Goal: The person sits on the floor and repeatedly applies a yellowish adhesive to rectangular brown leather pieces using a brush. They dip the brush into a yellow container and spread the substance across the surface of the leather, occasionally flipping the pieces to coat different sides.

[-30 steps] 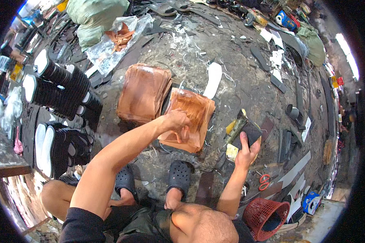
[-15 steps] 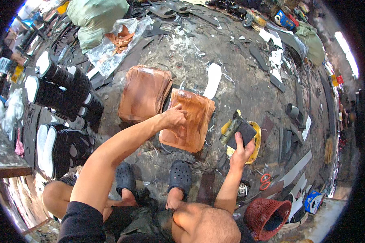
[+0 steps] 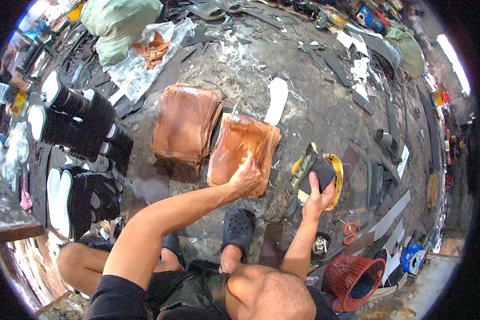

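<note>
My left hand (image 3: 247, 176) rests on the right-hand stack of brown sheets (image 3: 240, 138), its index finger stretched out on the glossy, streaked top sheet. No tool shows in that hand. A second stack of brown sheets (image 3: 184, 120) lies just left of it. To the right, my right hand (image 3: 318, 200) grips a flat dark grey piece (image 3: 320, 173), with the thumb on top. That piece is over a yellow cut-open container (image 3: 333, 162), beside an olive, smeared strip (image 3: 303, 173); the fingers beneath are hidden.
A white insole-shaped piece (image 3: 276, 101) lies beyond the right stack. Stacked black soles with white tops (image 3: 61, 197) stand at the left. Orange-handled scissors (image 3: 350, 233) and a red basket (image 3: 352, 282) are at the lower right. Scraps litter the floor.
My left hand has slid nearer to me and rightward across the top brown sheet, leaving more of its streaked surface in view. My right hand keeps its hold on the dark piece.
</note>
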Demonstrator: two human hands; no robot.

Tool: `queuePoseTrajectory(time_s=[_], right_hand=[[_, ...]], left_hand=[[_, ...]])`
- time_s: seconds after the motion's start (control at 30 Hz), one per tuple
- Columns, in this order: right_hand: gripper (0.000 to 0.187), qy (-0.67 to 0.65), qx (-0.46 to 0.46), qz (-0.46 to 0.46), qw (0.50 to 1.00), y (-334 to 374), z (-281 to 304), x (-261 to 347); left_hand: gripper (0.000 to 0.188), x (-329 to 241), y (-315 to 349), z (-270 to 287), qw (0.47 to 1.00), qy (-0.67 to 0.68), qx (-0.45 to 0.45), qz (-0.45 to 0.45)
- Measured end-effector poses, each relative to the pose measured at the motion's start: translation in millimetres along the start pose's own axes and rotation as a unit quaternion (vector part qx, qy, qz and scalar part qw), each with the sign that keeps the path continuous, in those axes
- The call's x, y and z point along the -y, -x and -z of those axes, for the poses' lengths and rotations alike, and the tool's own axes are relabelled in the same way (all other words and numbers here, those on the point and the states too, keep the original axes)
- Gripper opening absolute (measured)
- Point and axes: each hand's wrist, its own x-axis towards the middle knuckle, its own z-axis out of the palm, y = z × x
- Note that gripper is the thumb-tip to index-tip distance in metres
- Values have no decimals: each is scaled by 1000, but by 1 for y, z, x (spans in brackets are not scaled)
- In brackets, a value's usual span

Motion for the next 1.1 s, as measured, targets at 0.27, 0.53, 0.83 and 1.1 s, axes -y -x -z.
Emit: queuePoseTrajectory(time_s=[0.27,0.53,0.83,1.1], right_hand=[[36,2,-21,-5,1000,9,-5,0],[47,-3,11,-30,999,15,-17,-6],[37,4,-15,-3,1000,9,-7,-5],[32,-9,-24,22,999,8,-14,1]], left_hand=[[65,25,12,23,973,224,-43,44],[43,48,29,2,881,413,-38,229],[39,209,9,37,767,291,-234,522],[21,270,83,127,812,170,-436,350]])
